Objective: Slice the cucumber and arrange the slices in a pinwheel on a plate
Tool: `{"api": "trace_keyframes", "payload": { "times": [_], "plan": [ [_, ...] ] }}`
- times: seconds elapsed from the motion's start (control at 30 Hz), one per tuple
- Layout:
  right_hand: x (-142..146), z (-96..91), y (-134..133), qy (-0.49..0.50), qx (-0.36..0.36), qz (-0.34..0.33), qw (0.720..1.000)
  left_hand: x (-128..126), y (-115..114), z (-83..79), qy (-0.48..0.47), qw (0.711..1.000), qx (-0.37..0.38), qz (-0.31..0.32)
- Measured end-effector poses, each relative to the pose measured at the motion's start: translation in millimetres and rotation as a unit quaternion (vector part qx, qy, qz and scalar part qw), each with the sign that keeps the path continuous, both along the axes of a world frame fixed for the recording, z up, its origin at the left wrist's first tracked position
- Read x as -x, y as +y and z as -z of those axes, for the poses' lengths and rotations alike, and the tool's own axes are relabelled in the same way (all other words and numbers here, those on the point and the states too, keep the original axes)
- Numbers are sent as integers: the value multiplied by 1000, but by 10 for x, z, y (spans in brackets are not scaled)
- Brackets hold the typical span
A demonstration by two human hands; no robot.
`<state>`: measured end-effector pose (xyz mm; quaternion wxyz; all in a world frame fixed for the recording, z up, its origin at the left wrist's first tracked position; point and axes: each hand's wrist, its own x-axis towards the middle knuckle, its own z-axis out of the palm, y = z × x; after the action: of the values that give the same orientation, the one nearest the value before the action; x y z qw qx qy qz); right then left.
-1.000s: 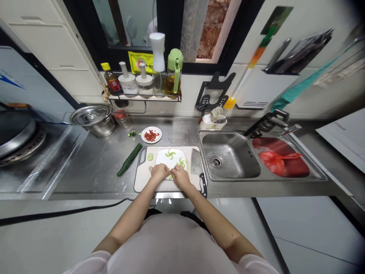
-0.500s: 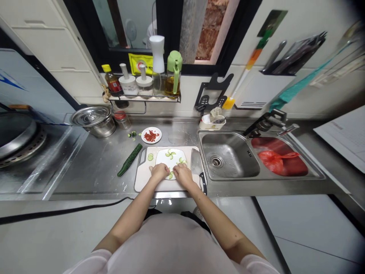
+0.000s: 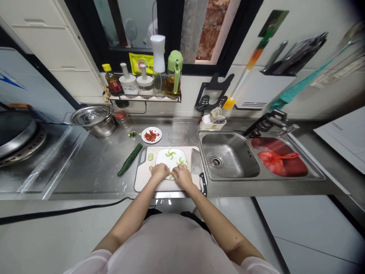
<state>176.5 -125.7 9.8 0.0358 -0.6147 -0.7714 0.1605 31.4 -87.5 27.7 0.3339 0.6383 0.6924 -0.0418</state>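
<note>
Left hand [image 3: 160,172] and right hand [image 3: 183,175] curl over thin curved slices [image 3: 170,176] on squarish plate [image 3: 162,158], grip unclear, bumpy cucumber [image 3: 129,160] on steel counter [image 3: 94,163].

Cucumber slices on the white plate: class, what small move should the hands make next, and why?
Probably nudge the near slices into a fan: the left hand and right hand are close around them, partly hiding them, while the far cluster on the plate already forms one.

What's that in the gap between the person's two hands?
In the head view, a little green cucumber slice shows between the left hand and the right hand, on the white plate. Whether either hand grips it, I can't tell.
</note>
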Motion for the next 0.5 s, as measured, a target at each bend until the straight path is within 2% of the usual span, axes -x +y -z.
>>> {"api": "trace_keyframes", "payload": {
  "times": [0.23,0.5],
  "plan": [
    [24,42,-70,27,-28,20,999,15,4,73,-2,1000,-5,-2],
    [39,76,-78,43,-29,30,998,13,-3,70,1,1000,-7,7]
  ]
}}
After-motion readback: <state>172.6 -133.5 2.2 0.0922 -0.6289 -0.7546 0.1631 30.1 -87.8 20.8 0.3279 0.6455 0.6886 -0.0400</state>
